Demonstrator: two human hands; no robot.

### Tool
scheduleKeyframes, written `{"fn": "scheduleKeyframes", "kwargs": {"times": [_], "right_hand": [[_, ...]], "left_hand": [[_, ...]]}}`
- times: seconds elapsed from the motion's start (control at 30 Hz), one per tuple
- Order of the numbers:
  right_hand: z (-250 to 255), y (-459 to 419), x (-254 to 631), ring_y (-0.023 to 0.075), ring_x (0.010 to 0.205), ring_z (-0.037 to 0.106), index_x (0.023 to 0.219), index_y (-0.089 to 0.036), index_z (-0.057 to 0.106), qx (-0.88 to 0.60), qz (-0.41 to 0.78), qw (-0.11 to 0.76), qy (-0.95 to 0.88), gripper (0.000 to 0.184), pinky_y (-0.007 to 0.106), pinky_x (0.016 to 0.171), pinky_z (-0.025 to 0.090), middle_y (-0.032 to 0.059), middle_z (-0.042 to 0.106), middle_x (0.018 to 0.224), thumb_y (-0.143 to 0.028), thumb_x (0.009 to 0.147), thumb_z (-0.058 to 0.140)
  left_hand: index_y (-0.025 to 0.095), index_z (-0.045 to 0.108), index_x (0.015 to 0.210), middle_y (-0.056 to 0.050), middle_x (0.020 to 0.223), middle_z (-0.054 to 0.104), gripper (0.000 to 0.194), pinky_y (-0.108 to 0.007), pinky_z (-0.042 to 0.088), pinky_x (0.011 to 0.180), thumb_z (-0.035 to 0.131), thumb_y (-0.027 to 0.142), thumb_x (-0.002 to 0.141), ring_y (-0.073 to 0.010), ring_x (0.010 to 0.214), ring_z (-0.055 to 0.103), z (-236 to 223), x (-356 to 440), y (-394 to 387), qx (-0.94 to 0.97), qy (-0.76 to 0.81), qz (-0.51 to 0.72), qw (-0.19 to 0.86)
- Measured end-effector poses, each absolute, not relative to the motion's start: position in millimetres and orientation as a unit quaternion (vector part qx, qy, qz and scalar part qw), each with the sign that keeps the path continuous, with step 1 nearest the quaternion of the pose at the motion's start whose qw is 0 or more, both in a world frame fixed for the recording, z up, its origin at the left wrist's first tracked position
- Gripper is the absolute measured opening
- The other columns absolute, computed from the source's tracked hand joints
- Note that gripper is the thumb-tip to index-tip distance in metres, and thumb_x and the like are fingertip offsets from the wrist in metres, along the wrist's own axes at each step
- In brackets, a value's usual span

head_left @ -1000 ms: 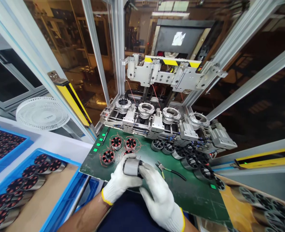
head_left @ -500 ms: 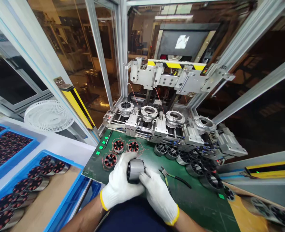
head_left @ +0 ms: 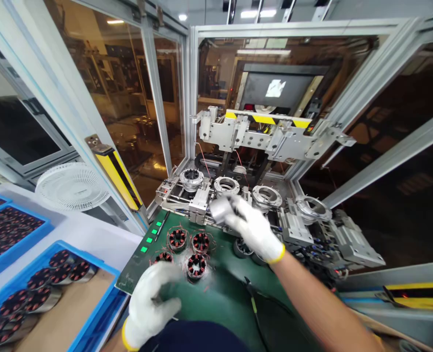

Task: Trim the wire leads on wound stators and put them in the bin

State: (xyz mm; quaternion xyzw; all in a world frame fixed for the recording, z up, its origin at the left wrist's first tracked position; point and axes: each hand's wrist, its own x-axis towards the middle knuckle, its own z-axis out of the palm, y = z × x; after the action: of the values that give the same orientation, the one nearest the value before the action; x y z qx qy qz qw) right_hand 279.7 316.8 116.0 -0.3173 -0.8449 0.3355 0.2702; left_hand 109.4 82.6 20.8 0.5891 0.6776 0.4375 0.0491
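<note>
My right hand, in a white knit glove, reaches forward over the bench and grips a grey motor stator core, blurred by motion. It holds the core just in front of the second metal ring fixture. My left hand, gloved too, hovers near the bench's left front, fingers curved apart with nothing in them. Ahead of it lie several stators wound with copper wire; the nearest wound stator has loose wire ends around it. Another stator core sits in the leftmost ring fixture.
Cutting pliers lie on the green bench top. Unwound stator cores stand right of centre, partly behind my right arm. At left a blue tray holds wound stators. A machine plate overhangs the fixtures.
My hands have parted: the right carried the stator core forward to the fixtures, while the left let go and drew back left. A wound stator now shows where the hands were. The view tilted up.
</note>
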Motion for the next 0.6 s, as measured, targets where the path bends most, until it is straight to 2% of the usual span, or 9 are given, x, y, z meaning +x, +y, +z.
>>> {"fn": "scheduleKeyframes", "kwargs": {"times": [0.03,0.07,0.13,0.2,0.27,0.4,0.6], "right_hand": [[124.1,341.0,277.7,0.025,0.107,0.055,0.129,-0.021,0.051,-0.328,0.263,0.274,-0.865,0.048,0.038,0.093,0.042,0.0062,0.055,0.129,-0.033,0.083,0.055],[129.7,364.0,275.1,0.026,0.11,0.053,0.122,-0.02,0.056,-0.335,0.193,0.271,-0.882,0.041,0.039,0.095,0.041,0.0071,0.048,0.136,-0.033,0.083,0.055],[133.6,403.3,268.5,0.0277,0.116,0.05,0.109,-0.016,0.062,-0.331,0.083,0.233,-0.911,0.031,0.041,0.097,0.039,0.0082,0.036,0.146,-0.033,0.084,0.053],[129.6,431.4,261.7,0.0277,0.118,0.048,0.106,-0.014,0.063,-0.319,0.022,0.183,-0.93,0.03,0.041,0.098,0.039,0.008,0.028,0.15,-0.033,0.086,0.051],[122.1,448.1,255.9,0.0267,0.119,0.047,0.109,-0.015,0.062,-0.307,0.0,0.144,-0.941,0.031,0.04,0.099,0.039,0.0073,0.027,0.151,-0.033,0.088,0.05],[110.5,459.3,249.9,0.0253,0.125,0.042,0.113,-0.015,0.061,-0.286,-0.012,0.111,-0.952,0.032,0.038,0.101,0.037,0.0061,0.027,0.151,-0.031,0.088,0.051],[108.3,462.5,248.5,0.0275,0.113,0.053,0.115,-0.016,0.061,-0.296,-0.032,0.076,-0.951,0.036,0.039,0.093,0.044,0.0061,0.031,0.149,-0.038,0.089,0.049]], "left_hand": [[0.019,0.061,0.07,-0.003,0.072,0.063,0.019,-0.028,0.049,0.065,0.053,0.032,0.081,-0.0154,0.069,0.061,10.3,105.7,75.3,0.595,0.693,0.403,0.061],[0.019,0.054,0.056,0.0,0.058,0.057,0.029,-0.024,0.045,0.058,0.05,0.029,0.083,-0.012,0.057,0.056,-2.1,103.0,68.4,0.593,0.712,0.369,0.073],[0.018,0.045,0.048,0.002,0.048,0.048,0.04,-0.021,0.04,0.051,0.05,0.034,0.084,-0.0094,0.048,0.049,-30.2,100.3,57.3,0.574,0.75,0.312,0.1],[0.018,0.045,0.049,0.002,0.049,0.049,0.043,-0.019,0.039,0.051,0.045,0.038,0.087,-0.0088,0.048,0.049,-57.0,99.2,51.5,0.547,0.775,0.279,0.148],[0.018,0.045,0.051,0.002,0.05,0.05,0.044,-0.018,0.039,0.05,0.042,0.041,0.088,-0.0091,0.049,0.05,-76.0,98.4,51.5,0.517,0.792,0.265,0.185],[0.019,0.053,0.062,0.001,0.059,0.058,0.037,-0.019,0.042,0.056,0.041,0.042,0.088,-0.0107,0.056,0.055,-85.6,97.0,61.8,0.495,0.805,0.252,0.208],[0.021,0.057,0.064,0.001,0.061,0.062,0.034,-0.021,0.042,0.057,0.045,0.045,0.086,-0.0128,0.06,0.06,-87.7,96.4,70.7,0.506,0.82,0.205,0.173]]}}
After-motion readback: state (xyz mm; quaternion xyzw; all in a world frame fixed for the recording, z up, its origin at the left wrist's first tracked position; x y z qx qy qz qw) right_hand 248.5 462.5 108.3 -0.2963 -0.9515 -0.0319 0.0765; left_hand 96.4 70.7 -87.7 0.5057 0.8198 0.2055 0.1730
